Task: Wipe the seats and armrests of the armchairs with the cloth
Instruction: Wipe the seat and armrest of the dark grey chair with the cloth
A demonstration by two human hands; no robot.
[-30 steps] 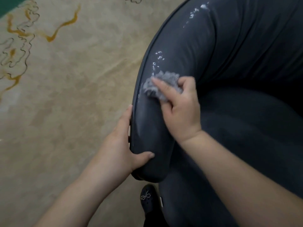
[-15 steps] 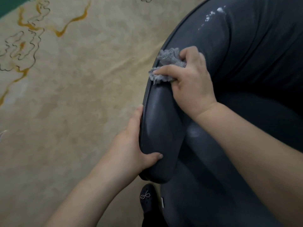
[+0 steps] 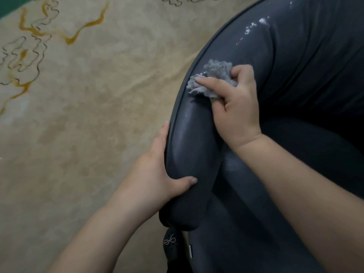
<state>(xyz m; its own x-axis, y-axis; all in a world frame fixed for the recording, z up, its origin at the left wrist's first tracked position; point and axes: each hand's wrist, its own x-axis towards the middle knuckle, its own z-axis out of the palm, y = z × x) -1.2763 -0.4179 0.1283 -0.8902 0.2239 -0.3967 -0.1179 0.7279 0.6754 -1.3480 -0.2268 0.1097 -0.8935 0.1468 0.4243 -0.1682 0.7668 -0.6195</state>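
From the head view, the right hand (image 3: 236, 113) grips a crumpled grey fluffy cloth (image 3: 212, 81) and presses it on the rounded dark grey leather armrest (image 3: 189, 154) of the armchair, while the left hand (image 3: 157, 170) clasps the armrest's near end, thumb over the top and fingers down the outer side. The stretch between the hands looks wiped, but white foamy specks (image 3: 254, 29) beyond the right hand remain, and the dark seat cushion (image 3: 315, 154) under the right forearm seems undone, so much work is left. Left of the hands lies a beige patterned carpet (image 3: 88, 115), with a dark shoe (image 3: 170, 240) below the left hand; nothing blocks the stroke.
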